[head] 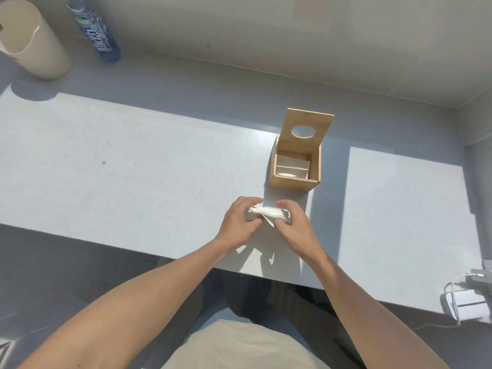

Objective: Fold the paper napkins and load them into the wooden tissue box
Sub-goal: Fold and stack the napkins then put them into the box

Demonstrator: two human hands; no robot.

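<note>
A small stack of white paper napkins (pixel 269 212) is held just above the pale tabletop, near its front edge. My left hand (pixel 239 222) grips the stack's left end and my right hand (pixel 295 222) grips its right end. One napkin corner droops below the stack between my hands. Just behind them stands the wooden tissue box (pixel 294 183), its lid with an oval hole tipped up and back. Folded white napkins (pixel 292 166) lie inside the box.
A tall beige paper roll (pixel 32 41) and a blue-labelled water bottle (pixel 93 30) stand at the far left by the wall. A white charger with cable (pixel 468 304) lies at the table's right front corner. The table's front edge (pixel 106 243) runs below my hands.
</note>
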